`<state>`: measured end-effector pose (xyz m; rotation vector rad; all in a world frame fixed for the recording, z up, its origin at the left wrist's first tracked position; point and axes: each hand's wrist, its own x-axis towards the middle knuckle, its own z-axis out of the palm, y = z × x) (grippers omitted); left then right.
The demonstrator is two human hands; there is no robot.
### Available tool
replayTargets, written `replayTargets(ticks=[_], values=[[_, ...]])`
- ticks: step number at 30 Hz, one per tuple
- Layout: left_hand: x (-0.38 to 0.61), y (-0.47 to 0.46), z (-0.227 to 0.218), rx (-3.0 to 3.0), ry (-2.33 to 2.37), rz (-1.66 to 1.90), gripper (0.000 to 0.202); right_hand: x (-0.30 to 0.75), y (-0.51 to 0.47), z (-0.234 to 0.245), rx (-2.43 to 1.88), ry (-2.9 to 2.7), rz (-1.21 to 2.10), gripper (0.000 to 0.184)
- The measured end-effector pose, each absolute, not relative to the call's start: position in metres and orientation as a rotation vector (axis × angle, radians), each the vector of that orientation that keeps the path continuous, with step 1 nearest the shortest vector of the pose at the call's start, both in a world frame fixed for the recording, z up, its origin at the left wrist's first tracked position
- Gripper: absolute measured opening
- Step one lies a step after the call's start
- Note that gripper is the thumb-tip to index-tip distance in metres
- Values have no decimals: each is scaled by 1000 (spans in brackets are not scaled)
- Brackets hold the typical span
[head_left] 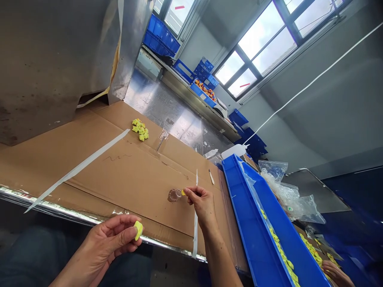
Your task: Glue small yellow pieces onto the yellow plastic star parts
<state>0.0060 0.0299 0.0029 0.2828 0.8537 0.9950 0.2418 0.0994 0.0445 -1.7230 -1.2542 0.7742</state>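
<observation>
While the left hand [115, 238] pinches a yellow piece [138, 230] between thumb and fingers, a yellow pile [140, 130] lies farther off on the cardboard [143, 179]. Next comes a jar [173, 195]; at its mouth the right hand [201, 201] has thumb and forefinger clamped on a yellow bit [183, 192]. Rightward, a blue bin [239, 199] contains more yellow pieces [289, 264], then a co-worker's hand [338, 273] shows.

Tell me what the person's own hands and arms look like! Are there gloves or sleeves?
The left hand and right hand are bare, with no gloves and no rings or watch that I can see. The left forearm and right forearm have no sleeves as far as the picture shows.
</observation>
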Motion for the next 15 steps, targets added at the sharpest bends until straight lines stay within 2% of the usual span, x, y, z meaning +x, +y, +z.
replayTargets(ticks=[8, 15], values=[[6, 31, -1, 293, 840, 986, 20, 244, 98, 52, -1698, -1170, 805, 20], [5, 31, -4, 314, 770, 885, 26, 236, 77, 91, -1515, -1040, 963, 19]])
